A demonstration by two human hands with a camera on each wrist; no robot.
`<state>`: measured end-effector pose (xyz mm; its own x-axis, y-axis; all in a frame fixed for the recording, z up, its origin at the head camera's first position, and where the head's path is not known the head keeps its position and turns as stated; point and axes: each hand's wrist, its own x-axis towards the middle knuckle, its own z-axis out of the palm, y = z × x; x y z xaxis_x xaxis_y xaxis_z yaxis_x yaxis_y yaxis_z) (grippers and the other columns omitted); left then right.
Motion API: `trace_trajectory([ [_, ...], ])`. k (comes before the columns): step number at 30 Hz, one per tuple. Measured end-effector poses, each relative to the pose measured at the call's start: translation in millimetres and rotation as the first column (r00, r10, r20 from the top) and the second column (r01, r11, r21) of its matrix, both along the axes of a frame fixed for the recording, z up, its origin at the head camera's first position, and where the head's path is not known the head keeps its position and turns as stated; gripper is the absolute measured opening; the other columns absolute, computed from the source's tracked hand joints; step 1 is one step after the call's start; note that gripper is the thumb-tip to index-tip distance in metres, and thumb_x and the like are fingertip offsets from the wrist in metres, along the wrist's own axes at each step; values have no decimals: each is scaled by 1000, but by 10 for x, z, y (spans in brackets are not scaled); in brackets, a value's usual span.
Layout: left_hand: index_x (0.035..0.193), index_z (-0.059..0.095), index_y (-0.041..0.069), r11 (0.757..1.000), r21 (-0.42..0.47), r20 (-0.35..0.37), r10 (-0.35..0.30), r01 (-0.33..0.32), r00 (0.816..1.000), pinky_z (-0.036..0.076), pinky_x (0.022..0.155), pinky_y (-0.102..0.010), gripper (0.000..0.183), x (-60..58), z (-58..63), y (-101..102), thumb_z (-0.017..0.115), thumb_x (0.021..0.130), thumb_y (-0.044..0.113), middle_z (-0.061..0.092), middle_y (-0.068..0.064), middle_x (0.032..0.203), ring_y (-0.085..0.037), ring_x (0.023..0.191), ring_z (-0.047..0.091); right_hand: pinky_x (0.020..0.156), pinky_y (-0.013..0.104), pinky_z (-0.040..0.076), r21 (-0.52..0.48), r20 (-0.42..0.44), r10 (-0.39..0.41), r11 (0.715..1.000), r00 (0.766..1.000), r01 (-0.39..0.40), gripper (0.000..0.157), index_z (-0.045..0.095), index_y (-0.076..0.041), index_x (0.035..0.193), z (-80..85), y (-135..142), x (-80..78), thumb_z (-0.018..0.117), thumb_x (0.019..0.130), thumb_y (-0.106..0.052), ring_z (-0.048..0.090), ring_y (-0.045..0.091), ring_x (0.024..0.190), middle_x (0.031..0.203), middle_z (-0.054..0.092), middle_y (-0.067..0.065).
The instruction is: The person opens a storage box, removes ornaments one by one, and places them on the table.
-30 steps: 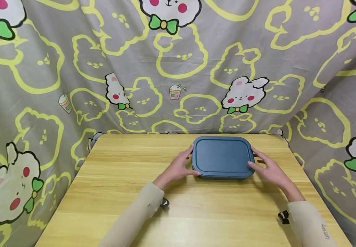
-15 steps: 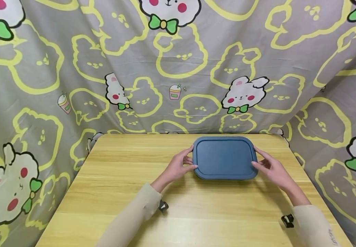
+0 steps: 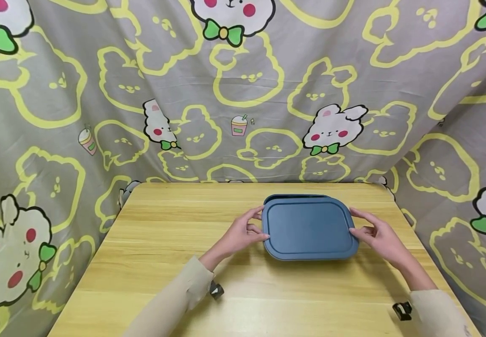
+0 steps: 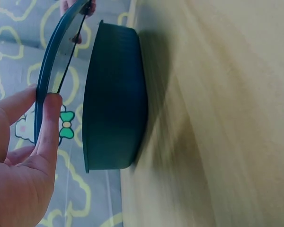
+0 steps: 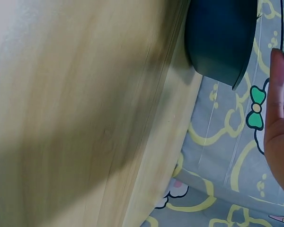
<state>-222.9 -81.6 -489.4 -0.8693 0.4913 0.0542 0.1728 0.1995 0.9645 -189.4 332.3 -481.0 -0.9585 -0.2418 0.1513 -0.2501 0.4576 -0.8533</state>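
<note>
On the far half of a pale wooden table (image 3: pixel 175 262), slightly right of centre, a dark blue-green container (image 4: pixel 114 101) stands with its matching lid (image 3: pixel 309 228) raised clear of the rim. The left hand (image 3: pixel 240 234) pinches the lid's left edge between thumb and fingers (image 4: pixel 48 127), and the right hand (image 3: pixel 381 236) grasps the opposite edge in the same manner; the right wrist view shows only a fingertip (image 5: pixel 276 80) at the lid's edge. As seen from the left wrist, an open gap separates lid and container along the whole visible length, wider at the near end, so the lid hangs tilted and touches the body nowhere in view. Judged from this, the lid is already unseated and off the container, which remains on the table; the lid has not yet been set down, and the container's interior is hidden. Both forearms wear cream sleeves (image 3: pixel 175 299). Behind and to both sides of the table hangs a grey cloth (image 3: pixel 243 93) printed with yellow bear outlines and white rabbits with green bows.
</note>
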Motion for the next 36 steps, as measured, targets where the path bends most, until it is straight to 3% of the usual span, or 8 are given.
trace_trajectory([
  [4, 161, 35, 26, 1000, 11, 68, -10, 9, 998, 62, 83, -29, 86, 87, 16, -28, 79, 91, 5, 52, -11, 137, -18, 92, 75, 73, 24, 61, -31, 9, 20, 999, 1000, -20, 62, 41, 0, 156, 17, 4, 54, 68, 101, -10, 74, 8, 88, 141, 53, -16],
  [7, 160, 37, 28, 999, 35, 116, -25, 21, 993, 63, 83, -32, 83, 150, 26, -44, 79, 91, 5, 53, -12, 133, -20, 92, 76, 70, 28, 62, -45, 26, 34, 998, 999, -33, 62, 41, 3, 155, 24, 8, 94, 68, 101, -8, 74, 10, 85, 134, 54, -19],
  [13, 159, 38, 25, 992, 104, 180, -89, 71, 980, 65, 82, -42, 81, 253, -5, -53, 77, 92, 0, 53, -16, 125, -22, 89, 77, 62, 38, 61, -54, 110, 60, 997, 992, -55, 61, 41, 0, 156, 36, 41, 173, 67, 102, -12, 70, 16, 72, 127, 55, -6],
  [20, 156, 38, 20, 983, 132, 213, -157, 131, 964, 62, 83, -58, 76, 343, -41, -51, 74, 93, -2, 51, -21, 121, -20, 81, 77, 66, 39, 63, -59, 246, 97, 995, 965, -85, 62, 42, -2, 156, 3, 107, 247, 68, 101, -17, 73, 20, 77, 125, 57, -6],
  [23, 154, 39, 17, 983, 121, 225, -162, 137, 961, 62, 81, -57, 72, 381, -53, -60, 74, 94, 0, 53, -21, 119, -20, 78, 77, 67, 40, 63, -62, 278, 115, 993, 954, -101, 63, 43, -2, 155, -27, 120, 258, 69, 101, -18, 74, 22, 78, 124, 58, -2],
  [30, 151, 40, 17, 981, 97, 262, -186, 166, 947, 65, 78, -49, 68, 465, -131, -94, 75, 94, 2, 57, -18, 116, -29, 77, 77, 65, 42, 63, -75, 310, 194, 981, 931, -180, 61, 41, 0, 154, -93, 151, 294, 68, 101, -16, 73, 24, 74, 127, 48, 26],
  [36, 148, 39, 14, 977, 88, 278, -213, 196, 937, 65, 78, -48, 66, 523, -196, -116, 75, 93, 1, 58, -14, 116, -32, 77, 76, 65, 45, 64, -117, 358, 241, 970, 902, -213, 60, 41, 3, 152, -162, 163, 316, 68, 100, -13, 73, 25, 78, 125, 49, 29],
])
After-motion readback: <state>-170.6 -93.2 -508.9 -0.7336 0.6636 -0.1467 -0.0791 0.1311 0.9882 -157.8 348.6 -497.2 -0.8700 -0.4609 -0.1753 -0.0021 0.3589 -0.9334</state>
